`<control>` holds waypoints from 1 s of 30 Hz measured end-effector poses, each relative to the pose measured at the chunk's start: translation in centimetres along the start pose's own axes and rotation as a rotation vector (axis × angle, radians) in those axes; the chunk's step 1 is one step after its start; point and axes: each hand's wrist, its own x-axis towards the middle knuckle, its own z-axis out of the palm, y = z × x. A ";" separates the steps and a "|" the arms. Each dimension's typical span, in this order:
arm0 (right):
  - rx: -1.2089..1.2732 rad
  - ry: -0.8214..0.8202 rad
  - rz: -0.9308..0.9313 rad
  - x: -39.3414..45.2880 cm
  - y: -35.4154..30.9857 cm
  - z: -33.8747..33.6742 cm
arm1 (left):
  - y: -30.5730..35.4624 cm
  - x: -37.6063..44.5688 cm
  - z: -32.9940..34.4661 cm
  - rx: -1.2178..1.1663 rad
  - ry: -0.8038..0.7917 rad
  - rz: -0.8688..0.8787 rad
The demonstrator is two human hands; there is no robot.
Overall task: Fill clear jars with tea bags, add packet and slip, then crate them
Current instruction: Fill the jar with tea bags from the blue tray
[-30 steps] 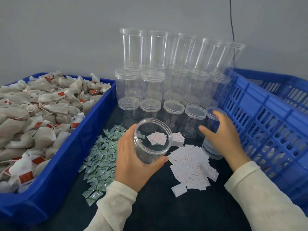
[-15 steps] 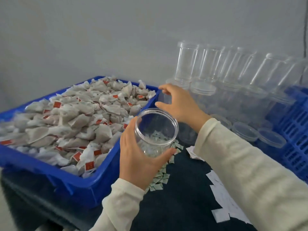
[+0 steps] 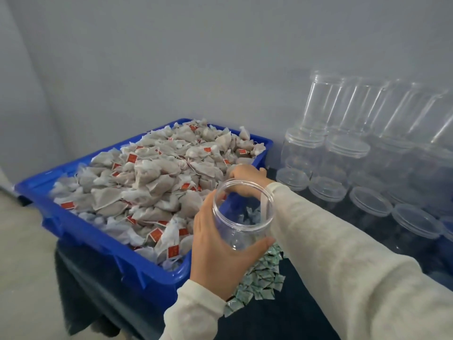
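We are at the filling step, and only at its start: the open jar in our left hand holds nothing that we can see, so packet, slip and crating are all yet to come. Our left fingers and thumb wrap round the jar's clear wall and hold it tilted, mouth up, just beside the near right corner of the blue tub. Our right hand reaches across behind the jar to the right edge of the tea bag heap; its fingers curl down onto the bags, but we cannot tell whether they have anything pinched.

The next move, as we judge it, calls for gathering a loose bunch of bags and carrying them the short way over the tub's rim into the jar's mouth, with the jar kept steady and its opening turned toward the incoming hand.

The bags are soft, crumpled pouches of pale grey-brown filter paper with small red tags on thin strings, likely to tangle and drag neighbours along. The jar is hard, smooth, transparent plastic, cylindrical, with a wide mouth. On the dark tabletop below it lies a scatter of small flat packets printed green and white. Further right stand stacked lidded jars, round and glossy, against the grey wall
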 end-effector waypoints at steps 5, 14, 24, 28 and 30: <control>-0.077 0.044 -0.001 0.5 -0.3 0.4 | -0.3 0.1 -0.1 -0.004 -0.007 -0.006; 0.073 0.138 -0.178 -1.2 -0.8 -3.9 | -0.4 0.1 -0.5 0.004 -0.008 0.017; 0.127 0.395 -0.325 -6.0 -0.8 -11.9 | -0.5 0.3 -0.5 -0.009 -0.046 -0.003; 0.287 0.428 -0.383 -9.3 -1.2 -14.3 | -0.4 0.4 -0.5 0.033 -0.056 -0.013; 0.400 0.401 -0.424 -11.0 -1.3 -15.0 | -0.4 0.4 -0.5 0.055 -0.065 -0.027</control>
